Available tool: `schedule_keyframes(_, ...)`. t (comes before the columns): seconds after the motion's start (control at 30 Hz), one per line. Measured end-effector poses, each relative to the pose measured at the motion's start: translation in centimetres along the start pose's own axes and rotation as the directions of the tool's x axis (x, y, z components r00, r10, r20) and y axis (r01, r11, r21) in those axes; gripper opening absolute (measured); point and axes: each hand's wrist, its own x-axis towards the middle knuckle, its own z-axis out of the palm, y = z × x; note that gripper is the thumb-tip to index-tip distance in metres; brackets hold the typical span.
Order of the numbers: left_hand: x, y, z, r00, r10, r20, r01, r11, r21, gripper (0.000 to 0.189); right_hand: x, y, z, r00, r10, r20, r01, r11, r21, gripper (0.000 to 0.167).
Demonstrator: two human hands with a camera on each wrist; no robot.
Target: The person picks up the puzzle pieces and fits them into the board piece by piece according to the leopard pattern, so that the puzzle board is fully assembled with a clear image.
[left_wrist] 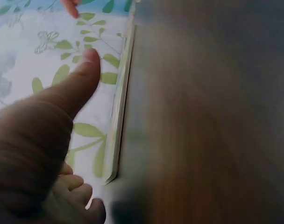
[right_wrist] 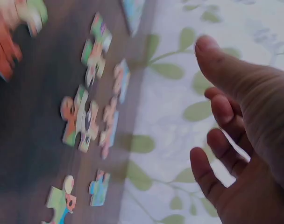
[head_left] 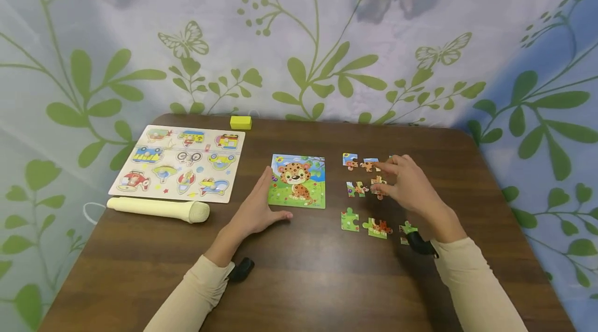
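Observation:
A square picture board (head_left: 313, 194) with a spotted leopard cub on green grass lies mid-table. My left hand (head_left: 254, 207) lies along its left edge, thumb held apart in front and fingers extended. The left wrist view shows the board's thin edge (left_wrist: 116, 126) beyond the thumb. Several loose jigsaw pieces (head_left: 356, 189) of a similar leopard picture are spread in rows on the right. Over their right part hovers my right hand (head_left: 413, 184), fingers loosely bent and thumb apart, partly hiding some pieces. In the right wrist view, that hand (right_wrist: 254, 135) holds nothing above the pieces (right_wrist: 81, 119).
At the left lies a wooden peg puzzle board (head_left: 175, 166) with vehicle pictures. A cream microphone (head_left: 159, 208) rests along its front edge. Near the back edge of the brown table (head_left: 299, 280) stands a yellow block (head_left: 240, 123). A leaf-patterned cloth (head_left: 299, 36) hangs behind.

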Motion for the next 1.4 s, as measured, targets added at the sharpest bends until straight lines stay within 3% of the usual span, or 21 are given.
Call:
schedule_keyframes(0.1, 1.0, -0.3, 0.7, 1.0, -0.009, -0.025, 0.011, 0.999, 0.051, 0.135, 2.9, 1.3, 0.1, 0.994, 0.008, 0.108, -0.01, 1.0, 0.021, 0.06)
schedule_keyframes(0.23, 1.6, -0.7, 1.2, 0.997, -0.005, -0.077, 0.015, 0.991, 0.132, 0.139, 6.5, 2.9, 1.2, 0.983, 0.019, 0.184, -0.029, 0.998, 0.053, 0.063)
schedule_keyframes(0.43, 2.1, -1.0, 1.5, 0.996, 0.014, -0.084, 0.005, 0.974, 0.225, 0.138, 9.2, 4.9, 3.3, 0.955, 0.058, 0.292, -0.07, 0.997, 0.028, 0.06)
schedule_keyframes(0.53, 2.2, -1.0, 1.4, 0.995, 0.019, -0.093, 0.006, 0.965, 0.26, 0.136, 9.9, 5.5, 4.0, 0.951, 0.061, 0.302, -0.071, 0.997, 0.022, 0.061)
schedule_keyframes(0.73, 2.2, -0.7, 1.3, 0.996, 0.025, -0.088, -0.002, 0.969, 0.247, 0.134, 9.8, 6.0, 4.9, 0.948, 0.079, 0.308, -0.088, 0.996, 0.016, 0.068)
schedule_keyframes(0.87, 2.2, -0.7, 1.4, 0.995, 0.031, -0.09, -0.006, 0.966, 0.258, 0.133, 9.6, 6.0, 5.3, 0.949, 0.09, 0.302, -0.106, 0.994, 0.037, 0.062)
schedule_keyframes(1.0, 2.4, -0.6, 1.5, 0.996, 0.034, -0.086, -0.011, 0.967, 0.253, 0.133, 9.6, 5.9, 5.2, 0.953, 0.058, 0.297, -0.063, 0.998, 0.006, 0.052)
schedule_keyframes(1.2, 2.9, -0.6, 1.3, 0.996, 0.027, -0.084, -0.003, 0.963, 0.271, 0.133, 10.1, 4.9, 4.8, 0.953, -0.04, 0.3, 0.08, 0.989, -0.123, 0.041)
schedule_keyframes(1.4, 2.9, -0.5, 1.1, 0.997, 0.017, -0.079, 0.005, 0.961, 0.275, 0.133, 11.2, 1.0, 5.3, 0.965, -0.114, 0.235, 0.153, 0.976, -0.155, 0.04)
